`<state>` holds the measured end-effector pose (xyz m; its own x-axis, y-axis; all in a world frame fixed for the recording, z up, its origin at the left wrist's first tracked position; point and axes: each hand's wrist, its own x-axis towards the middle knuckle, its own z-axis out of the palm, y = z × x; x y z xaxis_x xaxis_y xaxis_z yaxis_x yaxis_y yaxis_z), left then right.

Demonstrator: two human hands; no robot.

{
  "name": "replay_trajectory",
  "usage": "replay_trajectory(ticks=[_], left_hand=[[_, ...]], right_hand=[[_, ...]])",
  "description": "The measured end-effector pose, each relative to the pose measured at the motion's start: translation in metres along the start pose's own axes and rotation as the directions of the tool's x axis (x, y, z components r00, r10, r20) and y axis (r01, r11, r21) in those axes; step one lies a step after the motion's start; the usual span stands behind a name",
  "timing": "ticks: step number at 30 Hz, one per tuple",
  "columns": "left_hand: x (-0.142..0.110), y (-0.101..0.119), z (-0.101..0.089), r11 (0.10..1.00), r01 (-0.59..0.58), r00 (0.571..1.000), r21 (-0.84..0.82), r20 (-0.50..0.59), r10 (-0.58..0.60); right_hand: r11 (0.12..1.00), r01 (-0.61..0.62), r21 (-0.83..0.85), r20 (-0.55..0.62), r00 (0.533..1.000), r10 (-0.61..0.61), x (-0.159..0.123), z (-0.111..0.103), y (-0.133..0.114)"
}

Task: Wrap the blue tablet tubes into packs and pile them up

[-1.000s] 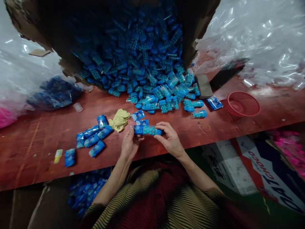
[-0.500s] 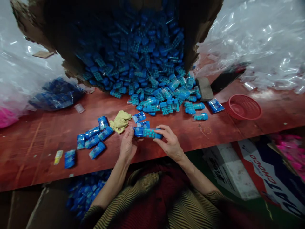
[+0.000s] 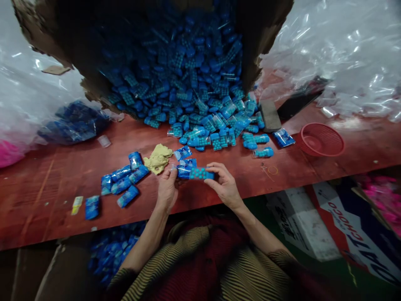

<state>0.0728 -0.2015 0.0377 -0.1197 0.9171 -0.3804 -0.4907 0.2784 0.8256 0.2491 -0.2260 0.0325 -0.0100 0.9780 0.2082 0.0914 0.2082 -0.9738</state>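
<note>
A clear plastic bottle of turquoise balls [image 3: 198, 173] lies sideways between my hands, just above the table edge. My left hand [image 3: 167, 190] is closed with thumb and fingers pinching its clear left end. My right hand [image 3: 224, 184] grips the blue right end between thumb and fingers. Dark blue printed material [image 3: 184, 171] shows at the bottle's left part; whether it is inside or behind cannot be told. Just beyond are flat blue packets [image 3: 182, 152] and a crumpled yellow-green cloth [image 3: 158, 159]. Several plump blue packets [image 3: 121, 184] lie to the left.
A torn cardboard box [image 3: 250, 54] spills many similar bottles [image 3: 194, 104] onto the red table [image 3: 131, 129]. Right of them are a grey block [image 3: 270, 116], a blue packet [image 3: 283, 138] and a red plastic basket [image 3: 322, 140]. Clear plastic bags [image 3: 338, 50] flank the box. Printed cartons [image 3: 344, 225] stand below.
The bottle and my right hand have shifted very slightly to the right. Both hands keep their hold, and everything on the table stays where it was.
</note>
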Motion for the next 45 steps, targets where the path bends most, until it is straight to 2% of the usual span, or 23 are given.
replay_trajectory(ticks=[6, 10, 17, 24, 39, 45], left_hand=[[0.003, 0.001, -0.003, 1.0, -0.002, 0.998, 0.022, 0.058, 0.001], [0.004, 0.003, -0.002, 0.999, 0.039, 0.995, 0.004, 0.092, -0.039], [0.005, 0.004, -0.004, 0.997, 0.073, 0.994, 0.017, 0.08, -0.074], [0.005, 0.002, -0.006, 0.999, 0.051, 0.991, 0.013, 0.121, -0.052], [0.01, -0.005, -0.012, 0.998, 0.066, 0.988, -0.008, 0.14, -0.064], [0.006, -0.006, -0.017, 0.999, 0.033, 0.985, 0.039, 0.17, -0.039]], right_hand=[[0.998, 0.03, -0.048, -0.016, 0.999, -0.031, -0.001, -0.001, 0.0], [0.997, 0.052, -0.054, -0.005, 0.999, -0.052, 0.0, -0.002, -0.002], [0.981, 0.103, -0.163, 0.037, 0.994, -0.098, 0.001, -0.004, -0.009], [0.988, 0.065, -0.139, 0.011, 0.998, -0.064, -0.004, -0.002, -0.005], [0.993, 0.028, -0.111, 0.038, 0.999, -0.024, -0.002, -0.001, -0.009], [0.96, 0.089, -0.264, 0.003, 0.996, -0.092, -0.004, 0.001, -0.015]])
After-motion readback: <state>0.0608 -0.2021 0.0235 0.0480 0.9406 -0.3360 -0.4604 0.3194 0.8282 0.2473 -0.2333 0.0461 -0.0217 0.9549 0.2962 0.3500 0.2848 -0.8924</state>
